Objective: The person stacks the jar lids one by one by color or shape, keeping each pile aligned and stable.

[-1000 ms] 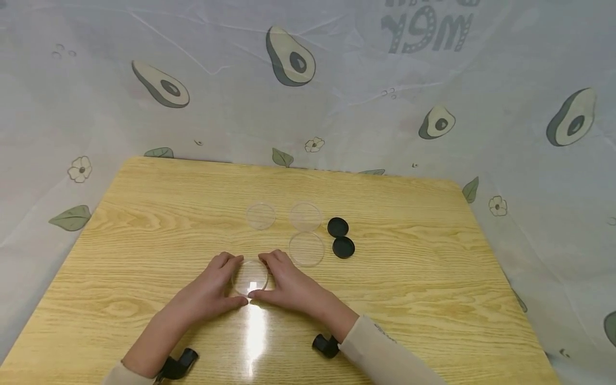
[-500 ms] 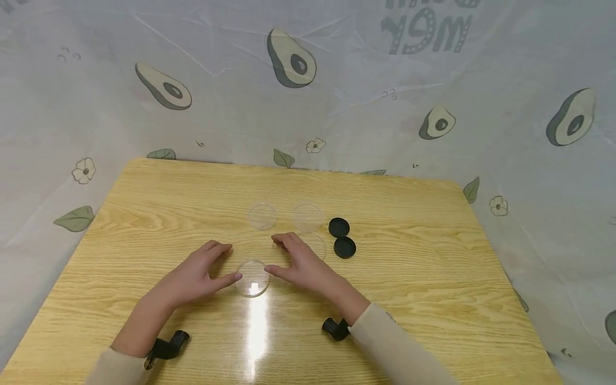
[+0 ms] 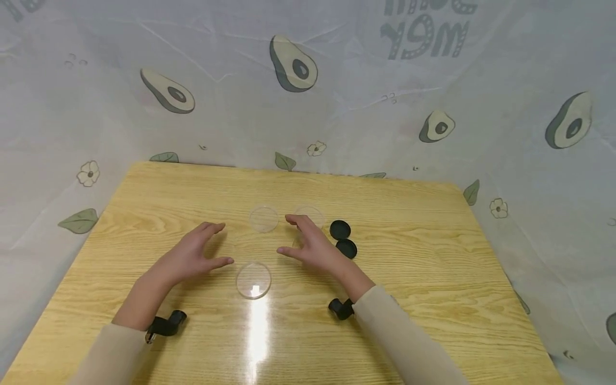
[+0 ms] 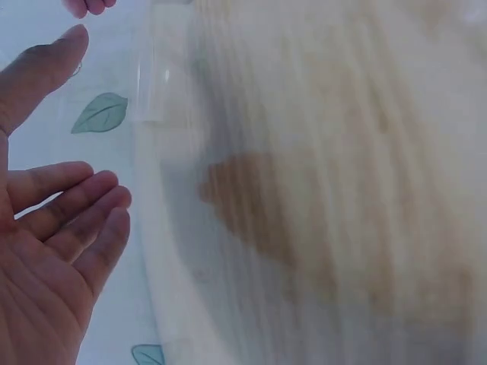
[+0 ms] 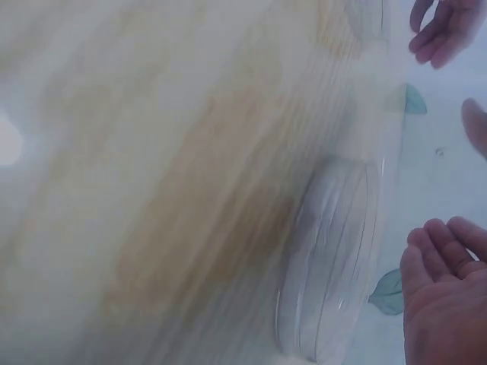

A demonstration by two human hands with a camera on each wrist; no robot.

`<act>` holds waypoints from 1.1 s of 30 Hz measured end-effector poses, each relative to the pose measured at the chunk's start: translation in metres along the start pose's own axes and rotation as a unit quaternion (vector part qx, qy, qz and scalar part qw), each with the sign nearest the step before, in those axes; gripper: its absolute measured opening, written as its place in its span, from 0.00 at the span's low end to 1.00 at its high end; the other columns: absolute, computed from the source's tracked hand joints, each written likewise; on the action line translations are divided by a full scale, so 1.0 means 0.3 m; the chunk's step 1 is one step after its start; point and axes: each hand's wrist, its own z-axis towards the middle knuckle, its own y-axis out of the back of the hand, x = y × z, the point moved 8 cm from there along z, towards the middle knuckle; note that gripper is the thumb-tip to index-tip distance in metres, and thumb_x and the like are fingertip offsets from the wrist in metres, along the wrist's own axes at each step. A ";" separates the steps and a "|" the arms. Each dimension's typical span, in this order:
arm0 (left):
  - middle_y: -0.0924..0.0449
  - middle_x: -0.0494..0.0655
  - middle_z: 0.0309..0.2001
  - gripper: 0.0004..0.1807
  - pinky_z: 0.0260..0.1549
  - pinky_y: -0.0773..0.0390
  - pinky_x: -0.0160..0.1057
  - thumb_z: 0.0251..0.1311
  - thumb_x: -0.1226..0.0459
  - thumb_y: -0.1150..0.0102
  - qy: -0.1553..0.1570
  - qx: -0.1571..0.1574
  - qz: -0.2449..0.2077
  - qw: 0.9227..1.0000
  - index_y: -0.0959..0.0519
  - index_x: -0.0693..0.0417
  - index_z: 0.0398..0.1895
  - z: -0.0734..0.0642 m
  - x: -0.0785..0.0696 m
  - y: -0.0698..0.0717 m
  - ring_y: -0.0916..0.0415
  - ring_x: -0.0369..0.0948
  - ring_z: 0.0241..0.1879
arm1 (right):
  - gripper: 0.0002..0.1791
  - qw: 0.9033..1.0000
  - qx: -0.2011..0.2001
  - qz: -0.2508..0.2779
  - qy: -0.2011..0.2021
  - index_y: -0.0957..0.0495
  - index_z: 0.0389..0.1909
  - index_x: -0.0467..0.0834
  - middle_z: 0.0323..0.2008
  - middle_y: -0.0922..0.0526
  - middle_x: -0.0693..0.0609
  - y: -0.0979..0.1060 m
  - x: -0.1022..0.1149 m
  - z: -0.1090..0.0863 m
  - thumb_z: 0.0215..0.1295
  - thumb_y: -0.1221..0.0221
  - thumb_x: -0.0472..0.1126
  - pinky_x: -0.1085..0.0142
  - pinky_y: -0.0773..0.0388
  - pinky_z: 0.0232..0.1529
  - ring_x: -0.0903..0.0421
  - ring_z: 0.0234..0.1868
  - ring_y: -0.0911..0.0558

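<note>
A clear petri dish [image 3: 253, 279] lies flat on the wooden table near the middle, with nobody touching it. To its upper left, my left hand [image 3: 194, 254] hovers with thumb and fingers spread and holds nothing. My right hand [image 3: 314, 247] is held in the air to the dish's upper right, its fingers loosely bent and nothing in them. Beneath the right hand another clear dish is mostly hidden. The right wrist view shows a clear dish [image 5: 327, 258] side-on beside the right palm [image 5: 445, 304]. The left palm [image 4: 46, 266] appears in the left wrist view.
Farther back lie a clear round dish [image 3: 263, 219] and another clear dish [image 3: 313, 215], partly behind the right fingers. Two black round lids or shallow cups [image 3: 340, 230] touch each other to the right. A patterned cloth [image 3: 231, 107] hangs along the table's back edge.
Both hands have let go of the near petri dish, moved apart and shifted toward the back of the table. The dish has stayed about where it was.
</note>
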 end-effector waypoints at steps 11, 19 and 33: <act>0.36 0.69 0.76 0.49 0.72 0.38 0.71 0.62 0.50 0.26 0.014 0.013 -0.024 1.000 0.38 0.68 0.77 0.091 0.008 0.008 0.44 0.69 0.77 | 0.47 1.000 0.019 -0.012 -0.010 0.45 0.81 0.39 0.78 0.37 0.40 0.047 -0.034 0.069 0.70 0.31 0.48 0.50 0.35 0.79 0.43 0.80 0.36; 0.30 0.69 0.69 0.45 0.68 0.30 0.67 0.63 0.54 0.27 -0.014 0.014 -0.023 1.000 0.36 0.71 0.75 0.160 -0.008 -0.010 0.32 0.66 0.70 | 0.47 1.000 0.019 0.002 -0.012 0.45 0.82 0.41 0.79 0.38 0.43 0.044 -0.025 0.123 0.70 0.31 0.48 0.53 0.36 0.80 0.45 0.81 0.37; 0.34 0.68 0.72 0.49 0.72 0.33 0.66 0.62 0.55 0.26 -0.021 0.027 -0.016 0.999 0.40 0.68 0.79 0.276 -0.031 -0.061 0.35 0.65 0.73 | 0.48 0.997 0.035 -0.054 -0.034 0.44 0.81 0.40 0.78 0.36 0.42 0.005 -0.007 0.224 0.68 0.30 0.50 0.52 0.32 0.78 0.45 0.78 0.33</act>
